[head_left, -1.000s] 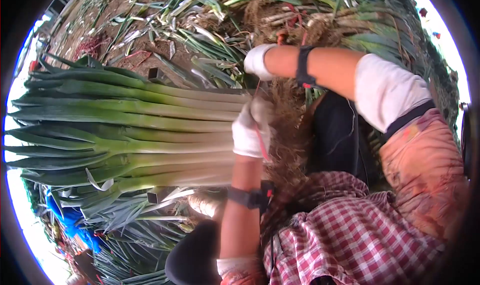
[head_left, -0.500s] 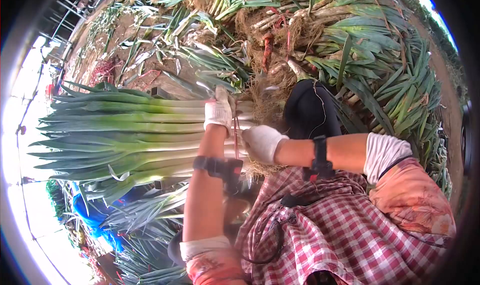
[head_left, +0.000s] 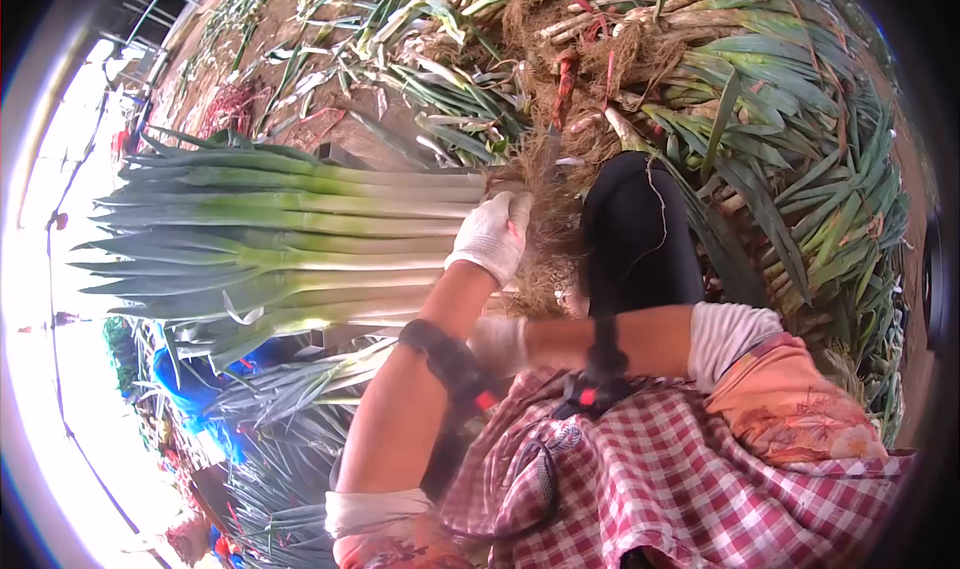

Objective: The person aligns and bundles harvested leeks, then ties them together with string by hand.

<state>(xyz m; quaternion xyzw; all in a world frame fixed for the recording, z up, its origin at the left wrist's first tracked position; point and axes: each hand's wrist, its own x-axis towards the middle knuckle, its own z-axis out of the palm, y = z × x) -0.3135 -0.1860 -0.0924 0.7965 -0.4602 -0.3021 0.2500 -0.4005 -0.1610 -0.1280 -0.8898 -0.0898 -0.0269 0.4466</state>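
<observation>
A broad bundle of leeks (head_left: 370,224) lies crosswise in front of me, with green leaves to the left and white stalks to the right. Their brown roots (head_left: 545,234) hang at the right end. My left hand (head_left: 490,237), in a white glove, is closed against the stalks near the roots; what its fingers hold is hidden. My right hand (head_left: 498,344), also gloved, is low at the bundle's near side, partly behind my left forearm. Motion blur hides its fingers.
A tool with an orange-red handle (head_left: 565,84) stands beyond the roots, beside my dark-clad knee (head_left: 640,229). Heaped leeks (head_left: 790,139) lie on the right. More leeks (head_left: 290,479) and blue plastic (head_left: 190,379) are at lower left. Leaf scraps litter the soil.
My left hand has moved right along the stalks toward the roots. My right hand has dropped toward my body, behind the left forearm. The red tie seen between the hands no longer shows.
</observation>
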